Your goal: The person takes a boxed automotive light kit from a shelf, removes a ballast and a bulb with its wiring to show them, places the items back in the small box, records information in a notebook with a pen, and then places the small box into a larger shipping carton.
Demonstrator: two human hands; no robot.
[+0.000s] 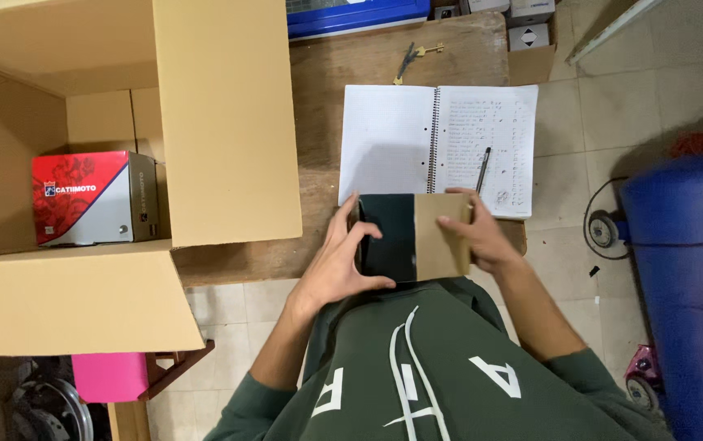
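I hold a small box (404,245), dark on its left part and plain cardboard brown on its right, over the near edge of a wooden table (319,122). My left hand (339,265) grips its left side with the fingers across the dark face. My right hand (482,233) grips the brown right end. Just beyond the box lies an open spiral notebook (392,139) with a pen (483,169) on its written right page.
A large open cardboard carton (221,122) stands at the left with a red and grey box (94,198) inside. Keys (413,55) lie at the table's far edge. A blue drum (686,269) stands on the tiled floor at the right; small boxes (529,37) sit behind.
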